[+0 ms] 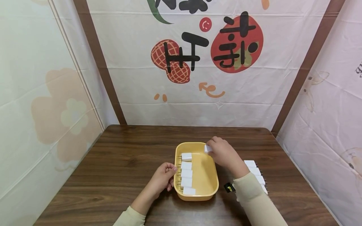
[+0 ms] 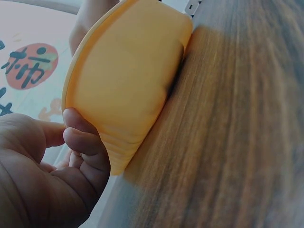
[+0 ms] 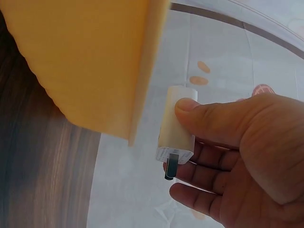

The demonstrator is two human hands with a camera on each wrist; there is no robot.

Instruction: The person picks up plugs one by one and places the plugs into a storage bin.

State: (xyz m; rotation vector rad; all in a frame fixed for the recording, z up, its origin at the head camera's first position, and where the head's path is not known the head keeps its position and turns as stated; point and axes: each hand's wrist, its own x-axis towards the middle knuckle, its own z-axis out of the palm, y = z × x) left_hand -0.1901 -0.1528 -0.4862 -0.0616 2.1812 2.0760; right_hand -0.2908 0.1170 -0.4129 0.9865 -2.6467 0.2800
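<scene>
The white power adapter [image 1: 207, 148] appears in the head view at the far right corner of the yellow tray [image 1: 204, 174], held by the right grip [image 1: 224, 153], whose fingers are closed on it. The left grip [image 1: 164, 177] is at the tray's left rim, fingers bent against it. Inside the tray, 5 more adapters [image 1: 186, 173] lie in a column along the left side, prongs towards the left wall; the farthest sits a little apart from the other 4. On the brown tabletop [image 1: 135, 147], right of the tray, at least 4 adapters [image 1: 255, 171] form a slanting row with prongs to the right, partly hidden by the right sleeve [image 1: 255, 196]. A printed curtain [image 1: 135, 78] hangs behind.

The left wrist view shows the tray's outer wall close up: the left grip pinches its rim, 2 fingertips resting against the outside.

In the right wrist view, the right grip clasps the adapter, thumb flat on its face and fingers behind. A dark prong points down in the frame; the print around it is too small to read.
</scene>
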